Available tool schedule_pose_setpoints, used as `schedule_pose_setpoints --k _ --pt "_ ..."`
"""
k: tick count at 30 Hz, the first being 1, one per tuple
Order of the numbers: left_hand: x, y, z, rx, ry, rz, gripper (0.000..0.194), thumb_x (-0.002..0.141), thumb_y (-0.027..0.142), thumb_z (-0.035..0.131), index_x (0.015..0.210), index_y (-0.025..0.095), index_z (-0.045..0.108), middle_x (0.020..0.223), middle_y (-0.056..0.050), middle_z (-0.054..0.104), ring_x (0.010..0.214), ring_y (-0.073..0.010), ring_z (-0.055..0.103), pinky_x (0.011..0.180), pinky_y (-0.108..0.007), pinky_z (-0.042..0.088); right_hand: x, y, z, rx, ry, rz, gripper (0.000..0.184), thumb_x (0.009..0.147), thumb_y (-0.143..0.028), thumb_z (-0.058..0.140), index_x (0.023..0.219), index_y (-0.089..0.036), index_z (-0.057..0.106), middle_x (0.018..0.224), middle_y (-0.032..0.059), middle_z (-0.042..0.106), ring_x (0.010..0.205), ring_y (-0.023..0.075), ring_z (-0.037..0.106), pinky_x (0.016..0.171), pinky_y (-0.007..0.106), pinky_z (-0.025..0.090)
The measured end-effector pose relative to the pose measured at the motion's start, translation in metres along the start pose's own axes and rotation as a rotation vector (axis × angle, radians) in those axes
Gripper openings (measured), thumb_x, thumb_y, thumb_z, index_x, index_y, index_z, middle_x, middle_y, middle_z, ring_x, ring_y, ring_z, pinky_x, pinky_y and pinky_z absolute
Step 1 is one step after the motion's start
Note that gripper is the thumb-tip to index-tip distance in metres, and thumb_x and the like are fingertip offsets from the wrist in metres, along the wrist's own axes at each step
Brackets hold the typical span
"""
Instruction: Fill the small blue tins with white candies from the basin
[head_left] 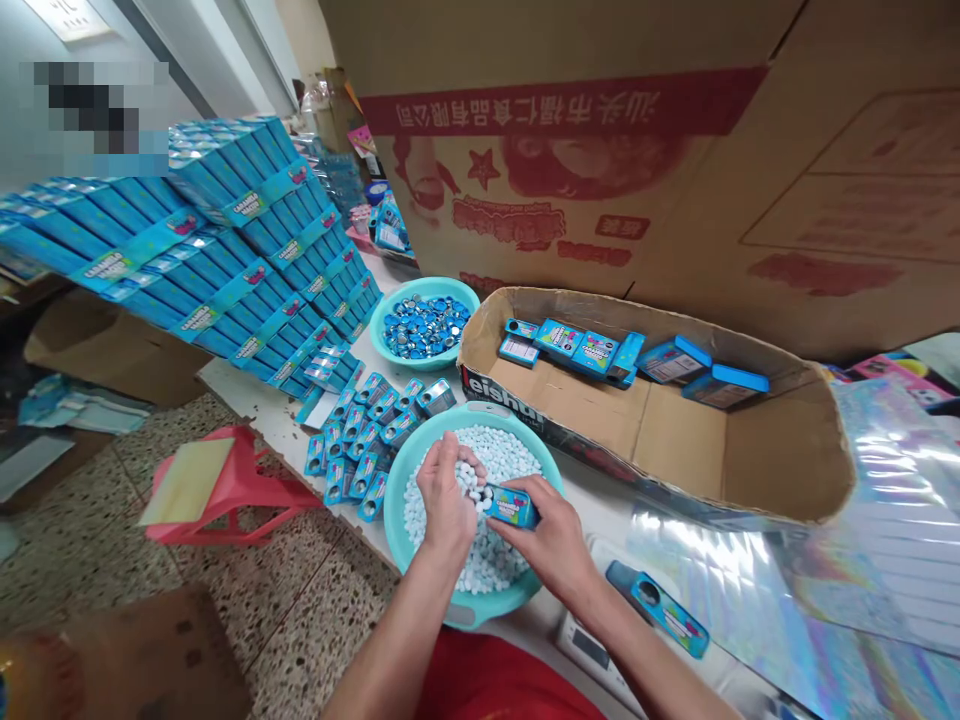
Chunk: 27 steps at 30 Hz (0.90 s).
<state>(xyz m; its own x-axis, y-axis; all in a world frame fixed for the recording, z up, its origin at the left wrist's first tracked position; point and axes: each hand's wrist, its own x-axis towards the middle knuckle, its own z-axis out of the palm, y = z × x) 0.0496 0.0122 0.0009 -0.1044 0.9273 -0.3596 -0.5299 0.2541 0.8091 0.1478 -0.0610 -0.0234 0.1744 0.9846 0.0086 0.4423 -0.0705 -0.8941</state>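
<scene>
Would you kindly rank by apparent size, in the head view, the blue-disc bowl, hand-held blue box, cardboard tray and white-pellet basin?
1. Cardboard tray
2. White-pellet basin
3. Blue-disc bowl
4. Hand-held blue box

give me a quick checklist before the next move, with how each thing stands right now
1. Blue container gripped: ok, in the right hand.
2. Left hand free: not ok, it cups white candies at the container's end.
3. Both hands over the turquoise bowl of candies: ok.
4. Container full: cannot tell, its inside is hidden.
5. Scale display readable: not ok, no figures can be made out.
</scene>
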Motion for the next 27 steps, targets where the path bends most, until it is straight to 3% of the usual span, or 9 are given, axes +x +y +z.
schedule_pose_setpoints --k 6,11,15,19,27 --pt "-0.006 0.000 0.002 0.070 -0.011 0.038 0.041 0.071 0.050 0.067 0.061 0.017 0.046 0.053 0.005 0.045 0.041 -0.0056 0.041 0.037 -0.018 0.027 0.001 -0.002 -0.001 0.026 0.017 -0.005 0.029 0.065 -0.022 0.075 0.092 -0.022 0.064 0.089 0.0034 0.065 0.086 0.0233 0.061 0.076 0.034 0.047" --pt "-0.002 -0.008 0.003 0.103 -0.037 0.111 0.040 0.071 0.049 0.067 0.060 0.016 0.047 0.054 0.004 0.048 0.045 -0.0066 0.045 0.043 -0.019 0.036 0.007 0.005 0.007 0.050 0.027 -0.055 0.028 0.066 -0.021 0.074 0.092 -0.022 0.063 0.089 0.0035 0.064 0.087 0.0229 0.060 0.077 0.035 0.047" --pt "0.012 -0.011 -0.003 0.058 0.066 0.003 0.045 0.063 0.051 0.073 0.061 0.016 0.045 0.051 0.007 0.044 0.038 -0.0036 0.037 0.037 -0.018 0.027 0.014 0.013 0.015 0.043 0.023 -0.015 0.029 0.061 -0.018 0.075 0.087 -0.022 0.064 0.086 0.0033 0.064 0.084 0.0235 0.060 0.076 0.036 0.047" --pt "0.011 0.000 -0.006 -0.018 0.038 -0.078 0.046 0.062 0.052 0.073 0.063 0.017 0.043 0.053 0.007 0.043 0.039 -0.0031 0.038 0.035 -0.016 0.024 0.011 0.010 0.010 0.136 0.031 -0.021 0.029 0.063 -0.020 0.075 0.090 -0.022 0.064 0.089 0.0031 0.064 0.086 0.0223 0.060 0.078 0.035 0.047" --pt "0.010 0.003 -0.003 0.069 0.013 -0.032 0.046 0.061 0.052 0.074 0.062 0.016 0.045 0.052 0.007 0.043 0.038 -0.0032 0.037 0.033 -0.016 0.023 0.011 0.016 0.011 0.224 0.050 0.000 0.028 0.063 -0.026 0.076 0.088 -0.021 0.065 0.088 0.0028 0.064 0.086 0.0223 0.060 0.079 0.035 0.046"
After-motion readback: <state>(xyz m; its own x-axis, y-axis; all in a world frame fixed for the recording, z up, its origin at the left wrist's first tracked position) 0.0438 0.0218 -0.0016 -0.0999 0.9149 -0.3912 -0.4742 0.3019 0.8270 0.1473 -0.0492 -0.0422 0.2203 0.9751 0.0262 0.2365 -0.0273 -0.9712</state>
